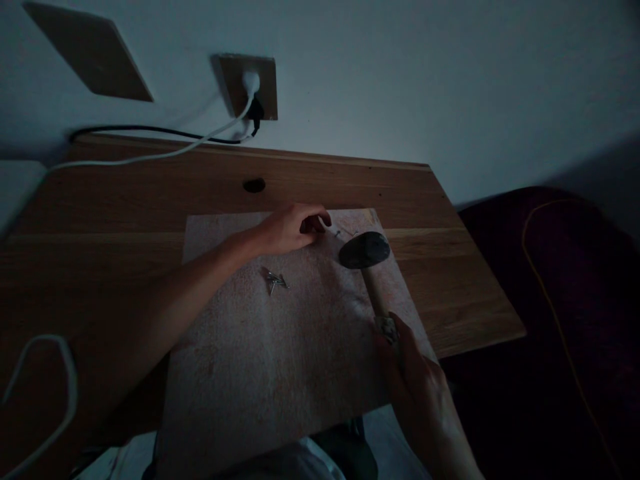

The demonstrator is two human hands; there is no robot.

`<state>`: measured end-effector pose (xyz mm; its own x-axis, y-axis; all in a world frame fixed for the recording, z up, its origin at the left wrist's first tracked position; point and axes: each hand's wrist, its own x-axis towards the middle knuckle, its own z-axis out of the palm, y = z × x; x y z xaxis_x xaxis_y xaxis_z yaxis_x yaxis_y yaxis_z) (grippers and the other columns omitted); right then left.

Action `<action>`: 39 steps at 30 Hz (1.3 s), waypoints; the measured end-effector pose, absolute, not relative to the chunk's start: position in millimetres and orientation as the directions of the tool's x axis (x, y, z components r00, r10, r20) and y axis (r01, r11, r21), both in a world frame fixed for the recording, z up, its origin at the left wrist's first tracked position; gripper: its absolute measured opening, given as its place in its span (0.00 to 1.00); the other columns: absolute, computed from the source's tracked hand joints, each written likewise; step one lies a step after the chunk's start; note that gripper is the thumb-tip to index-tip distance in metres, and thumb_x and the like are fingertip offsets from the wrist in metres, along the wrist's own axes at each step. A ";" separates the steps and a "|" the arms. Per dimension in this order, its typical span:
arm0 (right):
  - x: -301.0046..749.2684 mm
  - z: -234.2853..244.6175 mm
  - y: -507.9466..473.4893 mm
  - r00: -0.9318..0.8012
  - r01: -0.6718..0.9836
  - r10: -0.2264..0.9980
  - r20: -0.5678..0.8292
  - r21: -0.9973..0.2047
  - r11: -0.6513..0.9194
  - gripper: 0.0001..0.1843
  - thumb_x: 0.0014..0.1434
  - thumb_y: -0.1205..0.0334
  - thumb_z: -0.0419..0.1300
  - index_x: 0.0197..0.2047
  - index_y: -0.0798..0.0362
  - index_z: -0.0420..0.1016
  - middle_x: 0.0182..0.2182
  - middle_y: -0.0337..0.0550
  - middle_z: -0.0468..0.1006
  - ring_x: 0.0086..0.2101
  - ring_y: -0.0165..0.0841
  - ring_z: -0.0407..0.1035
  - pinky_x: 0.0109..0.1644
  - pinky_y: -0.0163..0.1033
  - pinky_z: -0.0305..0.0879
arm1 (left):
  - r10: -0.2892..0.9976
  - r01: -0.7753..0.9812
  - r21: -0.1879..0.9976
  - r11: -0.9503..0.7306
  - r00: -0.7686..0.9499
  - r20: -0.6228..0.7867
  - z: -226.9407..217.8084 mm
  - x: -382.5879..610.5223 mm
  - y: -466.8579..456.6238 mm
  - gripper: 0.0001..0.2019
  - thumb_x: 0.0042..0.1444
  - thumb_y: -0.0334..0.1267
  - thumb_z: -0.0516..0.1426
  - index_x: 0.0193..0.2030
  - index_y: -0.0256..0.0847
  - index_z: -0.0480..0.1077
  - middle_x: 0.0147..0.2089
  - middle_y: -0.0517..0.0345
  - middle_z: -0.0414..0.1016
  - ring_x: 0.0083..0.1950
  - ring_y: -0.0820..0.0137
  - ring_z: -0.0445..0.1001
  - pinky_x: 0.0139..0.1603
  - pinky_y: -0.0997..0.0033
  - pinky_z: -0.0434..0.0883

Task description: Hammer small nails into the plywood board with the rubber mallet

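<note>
My right hand [413, 373] is wrapped round the patterned grip of a mallet [374, 293]. Its thick dark head hovers over the upper right part of a board [230, 373], and its handle is light-coloured. A small nail [337, 233] is at the board's far right, just left of the mallet head. Close beside that nail is my left hand [295, 229], its fingers loosely curled and apart, with nothing visible between them. Several loose nails [275, 280] lie in a small heap on the board, below my left wrist.
The board rests on a wooden desk [425, 273] with a dark hole [254, 185] near the wall. White and black cords run from a wall socket [267, 87] across the desk's back left. A white cable [73, 380] loops at lower left. Dark purple fabric [505, 247] is at right.
</note>
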<state>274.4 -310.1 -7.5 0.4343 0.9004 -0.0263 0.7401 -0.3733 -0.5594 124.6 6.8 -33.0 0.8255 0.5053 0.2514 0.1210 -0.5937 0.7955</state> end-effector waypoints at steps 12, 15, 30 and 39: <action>276.2 -5.8 -309.7 0.414 0.759 0.908 -0.063 -0.528 -0.382 0.32 0.79 0.45 0.48 0.72 0.60 0.69 0.45 0.61 0.89 0.40 0.49 0.87 0.36 0.48 0.84 | 0.497 0.117 0.799 -0.590 0.832 0.246 -33.5 124.8 6.6 0.14 0.57 0.24 0.62 0.49 0.39 0.77 0.42 0.56 0.85 0.41 0.69 0.83 0.44 0.70 0.76; 271.2 -1.9 -307.9 0.437 0.741 0.897 -0.069 -0.538 -0.402 0.31 0.80 0.46 0.46 0.71 0.59 0.70 0.45 0.61 0.89 0.39 0.49 0.87 0.36 0.48 0.84 | 0.489 0.107 0.786 -0.609 0.831 0.266 -33.5 125.0 6.3 0.14 0.57 0.26 0.64 0.49 0.39 0.77 0.41 0.56 0.85 0.39 0.70 0.81 0.42 0.71 0.75; 271.9 -4.8 -308.7 0.448 0.733 0.892 -0.067 -0.544 -0.409 0.28 0.79 0.49 0.49 0.70 0.58 0.71 0.48 0.61 0.88 0.36 0.47 0.87 0.34 0.47 0.83 | 0.545 0.145 0.778 -0.611 0.790 0.280 -36.4 129.2 3.9 0.13 0.57 0.25 0.66 0.48 0.39 0.77 0.36 0.60 0.83 0.36 0.72 0.80 0.40 0.73 0.71; 277.2 -8.3 -310.9 0.396 0.766 0.918 -0.036 -0.538 -0.351 0.29 0.79 0.49 0.49 0.71 0.59 0.71 0.50 0.62 0.88 0.39 0.47 0.87 0.35 0.46 0.84 | 0.528 0.142 0.781 -0.608 0.807 0.264 -38.2 128.8 6.1 0.16 0.55 0.21 0.62 0.48 0.38 0.78 0.40 0.58 0.85 0.39 0.70 0.82 0.43 0.72 0.74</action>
